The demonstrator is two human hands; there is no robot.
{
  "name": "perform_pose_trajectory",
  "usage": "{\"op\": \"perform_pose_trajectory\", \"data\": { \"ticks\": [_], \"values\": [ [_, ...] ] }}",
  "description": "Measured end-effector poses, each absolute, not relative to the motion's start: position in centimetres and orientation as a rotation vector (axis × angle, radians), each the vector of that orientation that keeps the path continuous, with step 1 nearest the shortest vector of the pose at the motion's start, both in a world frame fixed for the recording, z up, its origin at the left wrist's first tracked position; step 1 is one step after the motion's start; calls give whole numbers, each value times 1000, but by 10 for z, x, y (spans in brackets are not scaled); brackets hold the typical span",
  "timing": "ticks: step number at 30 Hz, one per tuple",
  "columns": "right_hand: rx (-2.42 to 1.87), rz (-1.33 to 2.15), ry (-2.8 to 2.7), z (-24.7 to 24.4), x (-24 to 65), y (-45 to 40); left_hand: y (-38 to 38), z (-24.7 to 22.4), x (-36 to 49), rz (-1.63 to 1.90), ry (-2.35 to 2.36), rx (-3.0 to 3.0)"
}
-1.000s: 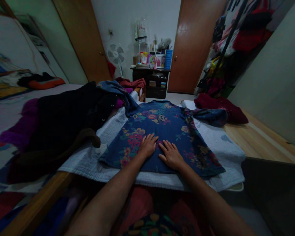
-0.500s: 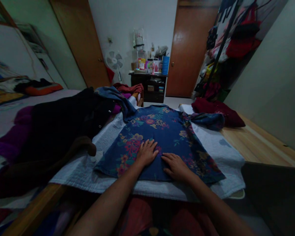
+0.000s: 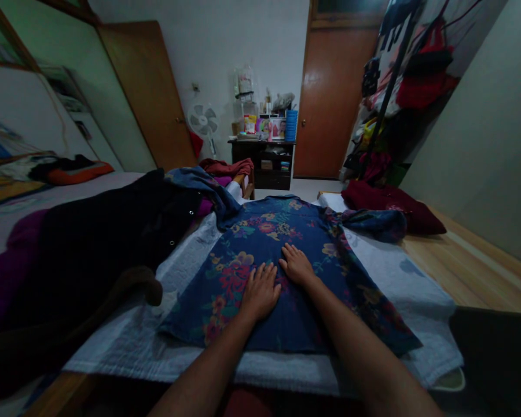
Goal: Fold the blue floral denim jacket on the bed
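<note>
A dark blue floral shirt (image 3: 304, 313) lies spread out, collar at the far end, on a pale quilted cloth (image 3: 191, 255). Its sleeves stretch out to both sides, the right one crumpled near the wooden surface. My left hand (image 3: 261, 292) rests flat on the middle of the shirt, fingers extended. Farther up and just to the right, my right hand (image 3: 296, 265) also lies palm down on the fabric with its fingers stretched out. Neither hand grasps anything.
Dark clothes with purple parts (image 3: 99, 237) are heaped on the bed at left. A maroon pillow (image 3: 391, 205) lies at right on a wooden surface (image 3: 473, 266). Farther back stand a white fan (image 3: 204, 120), a dark cabinet (image 3: 260, 165) and a brown door (image 3: 327, 98).
My right hand has slid forward and slightly left up the shirt, ahead of my left hand. The left hand stays near the same patch of fabric. The camera view has tilted up slightly.
</note>
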State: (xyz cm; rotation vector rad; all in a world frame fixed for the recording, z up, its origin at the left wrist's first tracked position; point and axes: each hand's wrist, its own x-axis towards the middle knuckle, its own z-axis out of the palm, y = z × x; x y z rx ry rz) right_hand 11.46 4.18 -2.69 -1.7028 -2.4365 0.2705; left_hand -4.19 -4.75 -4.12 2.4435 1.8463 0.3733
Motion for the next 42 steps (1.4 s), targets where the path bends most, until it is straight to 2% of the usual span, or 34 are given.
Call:
{"op": "perform_pose_trajectory", "data": {
  "ticks": [11,22,33,37,42],
  "values": [
    [-1843,193,-2261,-36,119,55,-42,-41,-38,348,1777,2491],
    [-1820,238,-2229,-37,123,55,38,-39,-28,302,1747,2450],
    [-1820,203,-2257,-40,123,55,120,-35,-16,329,2220,1862],
    [-1840,134,-2277,-29,120,52,121,-41,-17,451,2316,1921],
    [-1929,181,-2346,-3,113,80,120,-44,-22,470,2214,2006]
  ]
}}
